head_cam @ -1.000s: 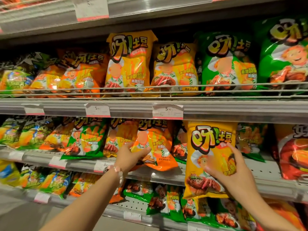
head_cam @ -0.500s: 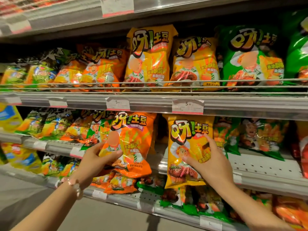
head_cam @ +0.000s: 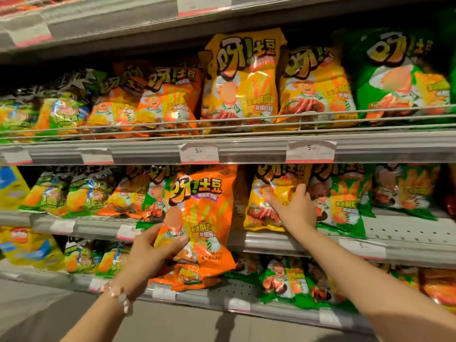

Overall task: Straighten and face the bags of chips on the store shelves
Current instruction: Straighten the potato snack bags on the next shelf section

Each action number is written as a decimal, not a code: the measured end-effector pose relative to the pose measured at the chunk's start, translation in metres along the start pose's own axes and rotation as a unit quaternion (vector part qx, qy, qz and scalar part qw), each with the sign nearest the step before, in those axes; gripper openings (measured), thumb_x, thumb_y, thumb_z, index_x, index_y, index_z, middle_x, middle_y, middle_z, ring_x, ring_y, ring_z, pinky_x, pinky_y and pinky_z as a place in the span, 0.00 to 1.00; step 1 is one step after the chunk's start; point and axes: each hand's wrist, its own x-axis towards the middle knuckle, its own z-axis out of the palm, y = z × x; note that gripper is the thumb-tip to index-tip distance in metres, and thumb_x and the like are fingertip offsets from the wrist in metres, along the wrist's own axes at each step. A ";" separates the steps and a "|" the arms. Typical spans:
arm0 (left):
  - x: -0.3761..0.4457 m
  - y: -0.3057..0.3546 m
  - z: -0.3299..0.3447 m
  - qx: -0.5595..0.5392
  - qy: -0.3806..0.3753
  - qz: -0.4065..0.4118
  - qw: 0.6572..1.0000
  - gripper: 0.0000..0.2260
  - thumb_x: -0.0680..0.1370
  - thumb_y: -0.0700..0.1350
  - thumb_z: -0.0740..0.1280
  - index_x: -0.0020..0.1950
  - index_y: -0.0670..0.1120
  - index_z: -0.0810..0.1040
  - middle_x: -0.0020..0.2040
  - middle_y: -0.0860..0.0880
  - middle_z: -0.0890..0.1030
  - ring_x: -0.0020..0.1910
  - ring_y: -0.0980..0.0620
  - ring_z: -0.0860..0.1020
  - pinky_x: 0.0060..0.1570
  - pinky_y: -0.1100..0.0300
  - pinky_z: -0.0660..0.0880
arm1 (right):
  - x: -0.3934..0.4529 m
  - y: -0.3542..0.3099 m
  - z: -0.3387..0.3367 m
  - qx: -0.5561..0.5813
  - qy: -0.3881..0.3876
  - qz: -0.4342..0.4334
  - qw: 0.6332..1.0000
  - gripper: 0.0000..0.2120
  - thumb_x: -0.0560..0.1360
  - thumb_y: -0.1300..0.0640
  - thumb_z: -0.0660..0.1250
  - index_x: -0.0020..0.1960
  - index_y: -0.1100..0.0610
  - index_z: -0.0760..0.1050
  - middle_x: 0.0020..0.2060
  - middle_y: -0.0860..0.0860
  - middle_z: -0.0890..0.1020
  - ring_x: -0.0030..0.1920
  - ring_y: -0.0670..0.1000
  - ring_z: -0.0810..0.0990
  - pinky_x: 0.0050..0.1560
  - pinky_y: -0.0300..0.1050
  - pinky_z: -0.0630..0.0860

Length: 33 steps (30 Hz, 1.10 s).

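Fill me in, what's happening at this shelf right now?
A person is straightening bags of chips on store shelves. The left hand holds an orange chip bag by its lower left edge, out in front of the middle shelf, face forward and upright. The right hand reaches onto that shelf and touches a yellow chip bag standing there, beside a green bag; its grip is hard to read. The orange bag is not yet set on the shelf.
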 end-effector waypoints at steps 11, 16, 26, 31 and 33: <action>0.044 -0.013 -0.001 0.041 -0.071 0.034 0.996 0.27 0.64 0.53 0.77 0.61 0.50 0.77 0.58 0.53 0.80 0.54 0.58 0.79 0.48 0.63 0.76 | 0.004 -0.008 0.007 -0.150 -0.004 0.054 0.987 0.41 0.69 0.30 0.62 0.64 0.64 0.66 0.64 0.64 0.66 0.65 0.63 0.66 0.61 0.56 0.68; 0.059 -0.016 0.008 0.040 -0.108 0.085 0.990 0.26 0.62 0.57 0.78 0.57 0.51 0.77 0.56 0.53 0.80 0.51 0.62 0.78 0.45 0.69 0.75 | -0.045 -0.026 0.010 0.047 0.080 -0.067 0.993 0.41 0.72 0.35 0.62 0.76 0.56 0.54 0.72 0.56 0.60 0.71 0.56 0.62 0.68 0.51 0.61; 0.044 -0.026 0.021 -0.007 -0.106 0.077 0.991 0.28 0.60 0.60 0.78 0.56 0.56 0.74 0.56 0.53 0.79 0.55 0.51 0.78 0.55 0.47 0.77 | -0.105 -0.067 0.032 0.329 -0.149 0.008 0.933 0.60 0.52 0.41 0.78 0.75 0.40 0.48 0.56 0.33 0.70 0.55 0.39 0.74 0.51 0.37 0.72; 0.055 -0.032 0.001 0.031 -0.166 0.089 0.982 0.25 0.63 0.67 0.72 0.54 0.55 0.77 0.50 0.52 0.81 0.49 0.54 0.80 0.49 0.56 0.76 | -0.104 -0.064 0.035 0.349 -0.145 0.003 0.926 0.49 0.52 0.42 0.79 0.69 0.39 0.60 0.56 0.38 0.77 0.55 0.39 0.78 0.51 0.39 0.75; 0.069 -0.032 -0.012 0.058 -0.094 0.132 0.985 0.26 0.66 0.69 0.69 0.53 0.51 0.78 0.47 0.53 0.81 0.48 0.55 0.79 0.47 0.61 0.73 | -0.103 -0.062 0.031 0.350 -0.140 -0.003 0.926 0.47 0.53 0.43 0.79 0.68 0.39 0.61 0.56 0.37 0.77 0.55 0.39 0.77 0.50 0.38 0.74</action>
